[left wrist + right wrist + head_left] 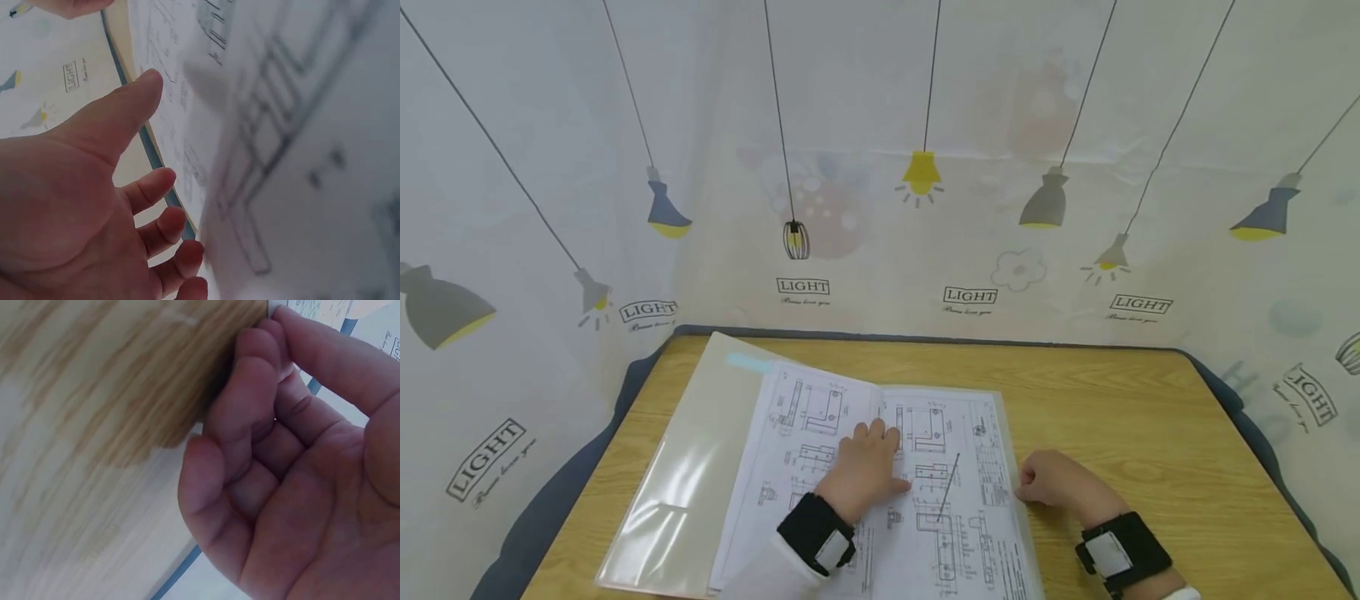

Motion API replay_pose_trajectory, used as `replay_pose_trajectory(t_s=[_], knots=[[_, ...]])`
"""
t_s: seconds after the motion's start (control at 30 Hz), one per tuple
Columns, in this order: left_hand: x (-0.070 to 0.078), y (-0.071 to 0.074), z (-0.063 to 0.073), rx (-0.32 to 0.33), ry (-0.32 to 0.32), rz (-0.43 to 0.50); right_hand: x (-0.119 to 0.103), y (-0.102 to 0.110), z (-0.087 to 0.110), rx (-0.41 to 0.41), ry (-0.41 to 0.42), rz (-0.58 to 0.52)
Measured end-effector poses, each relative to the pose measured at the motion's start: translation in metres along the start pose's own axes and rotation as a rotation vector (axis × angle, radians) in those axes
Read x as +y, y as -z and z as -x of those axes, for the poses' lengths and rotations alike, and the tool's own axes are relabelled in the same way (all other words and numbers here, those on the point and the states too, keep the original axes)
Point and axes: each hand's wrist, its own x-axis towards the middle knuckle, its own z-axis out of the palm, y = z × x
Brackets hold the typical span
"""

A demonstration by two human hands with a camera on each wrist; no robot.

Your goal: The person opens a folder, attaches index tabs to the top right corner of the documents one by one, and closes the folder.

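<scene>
A folder of technical drawings lies open on the table, its pale glossy cover (677, 467) turned out to the left. My left hand (861, 471) rests spread across the inner edge of the left-hand page (808, 408), near the fold. Its fingers (153, 187) are apart and loosely bent beside the paper in the left wrist view. My right hand (1056, 479) is at the outer edge of the right-hand page (992, 425). There its thumb and curled forefinger (256, 347) pinch the page's edge, while the other fingers curl toward the palm.
The wood-grain table (1120, 400) extends beyond the folder, with a dark blue edge (925, 337) around it. A pale curtain (865, 100) printed with hanging lamps surrounds the table at the back and sides. A thin dark slanting line (949, 487) crosses the right-hand page.
</scene>
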Motion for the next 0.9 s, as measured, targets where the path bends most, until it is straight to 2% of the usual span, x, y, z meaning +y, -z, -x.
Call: replay_pose_trajectory(t_s=[0.37,0.7,0.8,0.9], knots=[[-0.023,-0.008,0.007,-0.051,0.078,0.072,0.001,-0.001,-0.002,-0.028,-0.020,-0.021],[-0.030,-0.009,0.009,-0.046,0.062,0.100,0.003,-0.003,-0.004,-0.013,-0.014,-0.019],[-0.031,-0.012,0.008,-0.039,0.054,0.101,0.002,-0.003,-0.002,0.013,-0.006,-0.006],[-0.032,-0.014,0.006,-0.030,0.048,0.094,0.000,-0.005,0.003,0.058,0.012,0.055]])
